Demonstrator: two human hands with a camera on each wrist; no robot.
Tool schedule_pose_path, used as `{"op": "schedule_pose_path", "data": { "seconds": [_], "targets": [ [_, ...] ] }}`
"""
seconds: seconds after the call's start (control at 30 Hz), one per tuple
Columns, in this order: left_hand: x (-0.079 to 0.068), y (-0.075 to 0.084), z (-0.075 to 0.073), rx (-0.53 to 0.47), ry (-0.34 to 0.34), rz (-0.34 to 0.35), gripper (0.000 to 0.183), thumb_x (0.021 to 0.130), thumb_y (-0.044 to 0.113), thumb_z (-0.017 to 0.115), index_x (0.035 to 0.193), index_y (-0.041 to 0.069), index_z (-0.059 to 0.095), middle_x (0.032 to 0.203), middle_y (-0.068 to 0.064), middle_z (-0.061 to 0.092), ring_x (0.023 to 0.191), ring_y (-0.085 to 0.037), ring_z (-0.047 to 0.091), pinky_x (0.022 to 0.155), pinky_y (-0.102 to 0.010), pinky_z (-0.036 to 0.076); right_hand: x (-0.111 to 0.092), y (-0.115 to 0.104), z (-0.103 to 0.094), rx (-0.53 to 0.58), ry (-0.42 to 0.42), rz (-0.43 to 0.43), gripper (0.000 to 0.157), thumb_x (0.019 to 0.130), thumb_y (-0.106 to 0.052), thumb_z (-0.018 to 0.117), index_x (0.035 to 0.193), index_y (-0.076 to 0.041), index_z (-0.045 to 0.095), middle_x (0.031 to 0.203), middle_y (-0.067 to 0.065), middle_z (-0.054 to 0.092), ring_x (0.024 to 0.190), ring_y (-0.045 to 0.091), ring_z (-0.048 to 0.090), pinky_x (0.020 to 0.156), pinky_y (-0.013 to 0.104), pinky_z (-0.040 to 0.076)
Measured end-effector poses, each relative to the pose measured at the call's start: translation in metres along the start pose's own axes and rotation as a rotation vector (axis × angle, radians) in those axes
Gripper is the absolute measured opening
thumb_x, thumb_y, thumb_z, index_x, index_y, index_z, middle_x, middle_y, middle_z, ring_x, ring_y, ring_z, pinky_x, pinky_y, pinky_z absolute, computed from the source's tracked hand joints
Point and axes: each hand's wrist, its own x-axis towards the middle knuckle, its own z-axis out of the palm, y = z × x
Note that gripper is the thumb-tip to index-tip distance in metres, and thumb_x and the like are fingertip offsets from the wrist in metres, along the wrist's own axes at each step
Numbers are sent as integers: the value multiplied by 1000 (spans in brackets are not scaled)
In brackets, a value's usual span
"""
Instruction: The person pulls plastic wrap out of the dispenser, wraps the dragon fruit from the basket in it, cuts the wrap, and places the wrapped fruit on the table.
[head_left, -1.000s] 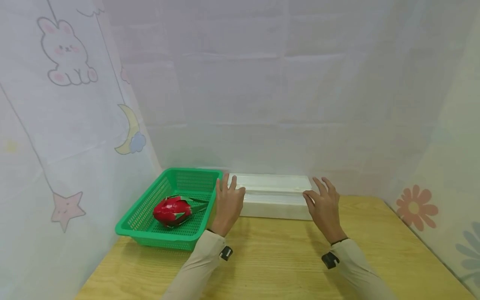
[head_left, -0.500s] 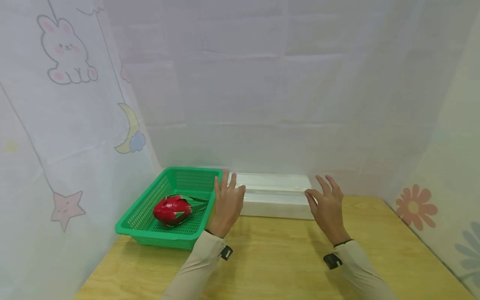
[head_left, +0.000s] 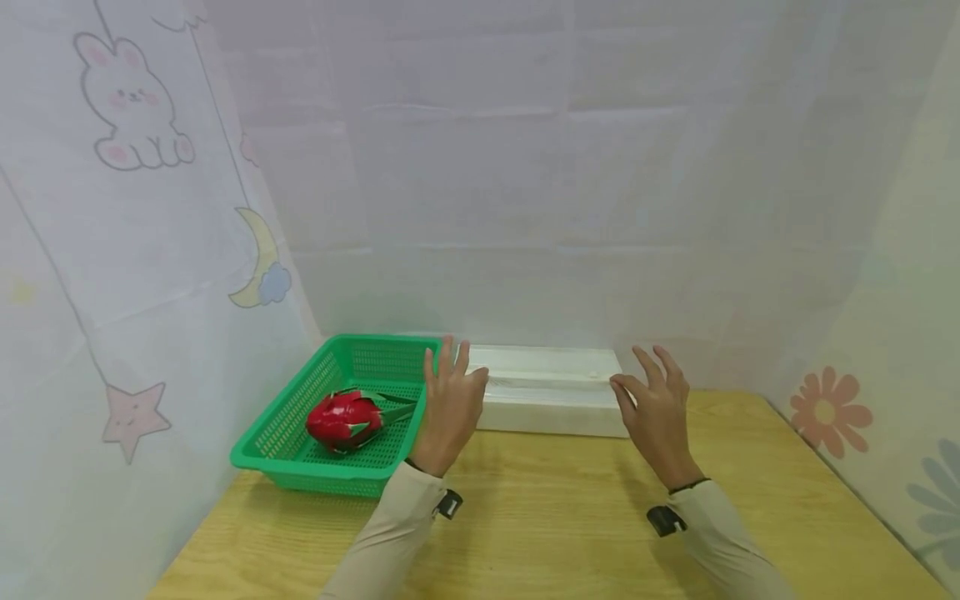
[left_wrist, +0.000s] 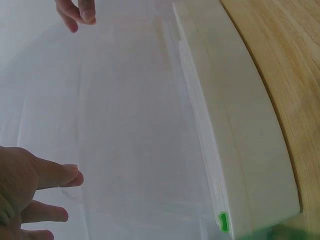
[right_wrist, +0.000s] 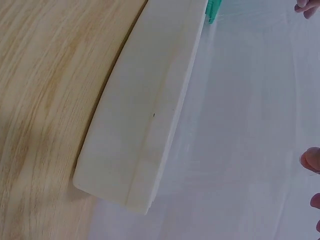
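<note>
Two hands, left and right, each pinch between thumb and finger what looks like clear film; its edge runs left to right between them. Below the pinches lies the box, on the table, its long axis along that same line. The left hand overlaps its left end, the right's fingertips its right end; I can't tell which is nearer. The basket stands just left.
</note>
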Motion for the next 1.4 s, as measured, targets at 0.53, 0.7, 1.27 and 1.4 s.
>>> {"op": "schedule_pose_path", "data": {
  "seconds": [0.53,0.7,1.27,1.4],
  "targets": [
    [5,-1,-8,-61,78,-13,6,83,12,82,86,15,79,128,-22,63,132,-45,47,103,-67,38,5,-7,-8,-14,20,-16,15,74,4,81,87,4,73,130,31,57,132,52,40,95,74,30],
    [7,-2,-10,-49,80,-16,1,87,14,79,88,14,79,129,-21,63,132,-45,47,104,-68,37,8,-10,-11,-19,18,-19,15,75,4,81,88,4,73,130,31,57,131,53,40,95,75,30],
    [8,-4,-26,-100,105,-16,5,86,13,79,91,14,79,130,-23,62,133,-47,45,104,-71,33,16,-21,-22,2,56,-15,18,73,6,82,88,5,74,130,31,58,134,50,39,98,75,30],
    [9,-4,-30,-102,118,-12,6,86,14,79,93,14,79,131,-23,61,133,-47,44,104,-72,32,19,-22,-24,21,66,-12,19,72,8,81,88,5,73,131,31,58,135,49,39,103,73,29]
  ]
}}
